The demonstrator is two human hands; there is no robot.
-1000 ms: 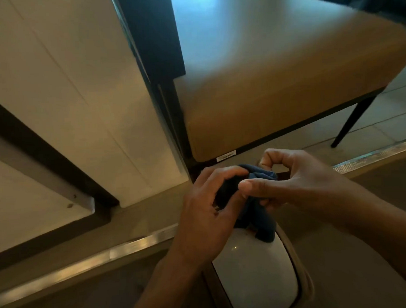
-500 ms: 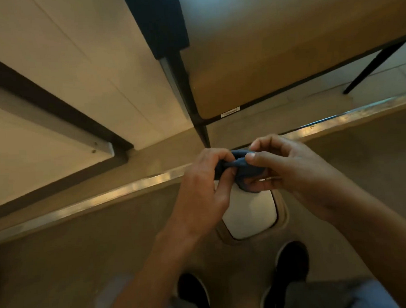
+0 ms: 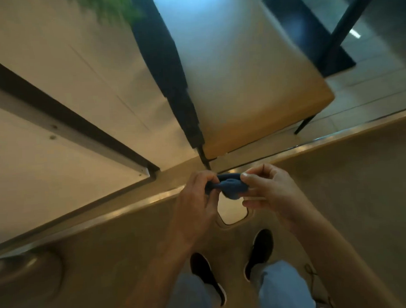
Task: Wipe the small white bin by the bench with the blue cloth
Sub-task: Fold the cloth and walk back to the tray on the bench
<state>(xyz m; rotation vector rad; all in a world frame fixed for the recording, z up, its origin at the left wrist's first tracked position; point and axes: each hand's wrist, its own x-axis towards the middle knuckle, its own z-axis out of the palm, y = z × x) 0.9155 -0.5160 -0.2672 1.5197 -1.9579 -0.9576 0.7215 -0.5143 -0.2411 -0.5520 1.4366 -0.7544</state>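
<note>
The blue cloth (image 3: 230,187) is bunched up between both hands, held in the air above the floor. My left hand (image 3: 195,200) pinches its left end. My right hand (image 3: 267,188) pinches its right side with thumb and fingers. Far below them the small white bin (image 3: 233,212) stands on the floor, seen from straight above; only part of its white lid and pale rim shows between my hands. The cloth does not touch the bin.
A tan padded bench (image 3: 253,94) with dark legs stands ahead, beside a pale wall panel (image 3: 68,89). A metal floor strip (image 3: 107,217) runs across. My black shoes (image 3: 258,251) stand just behind the bin. A round object (image 3: 24,270) sits at the lower left.
The view has risen and pulled back from the bin, which now looks smaller and far below. Both hands still hold the cloth, now stretched a little between them.
</note>
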